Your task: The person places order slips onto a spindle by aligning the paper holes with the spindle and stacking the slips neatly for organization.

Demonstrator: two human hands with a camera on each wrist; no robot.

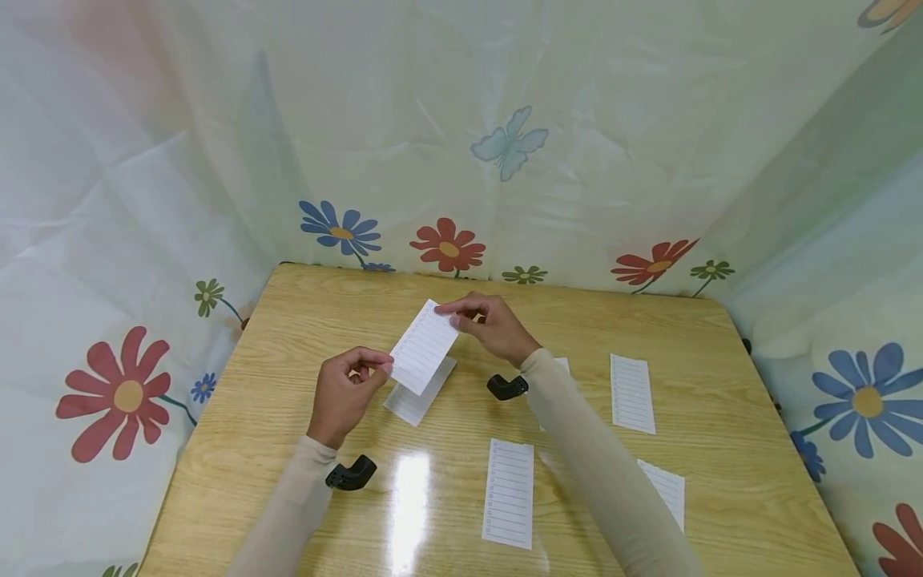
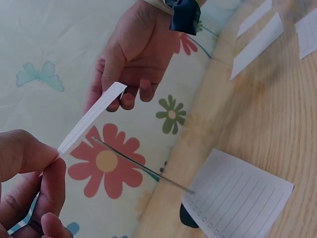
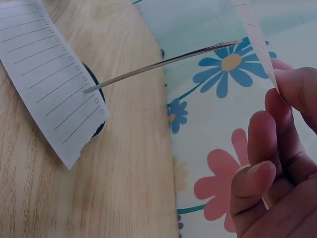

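In the head view, a person in pale sleeves (image 1: 288, 513) is holding a lined checklist sheet (image 1: 425, 344) at a tilt above a wood-grain desk (image 1: 324, 308). The left hand (image 1: 349, 393) is pinching one corner between thumb and fingers; the right hand (image 1: 490, 324) is pinching the far side the same way. A second checklist sheet (image 1: 413, 408) is lying partly hidden underneath, and four more checklist sheets (image 1: 510, 497) are resting toward the right, two partly covered by the right sleeve. A flower-printed curtain (image 1: 627, 120) is hanging behind. In the left wrist view, both hands are grasping the paper near the tip of a thin metal spike (image 2: 143, 166); whether they are touching, I cannot tell. The spike is rising through the second checklist sheet, above a dark base (image 2: 187, 218). In the right wrist view, the right thumb and fingers are gripping the held sheet's edge, while the pierced sheet is showing a ragged end.
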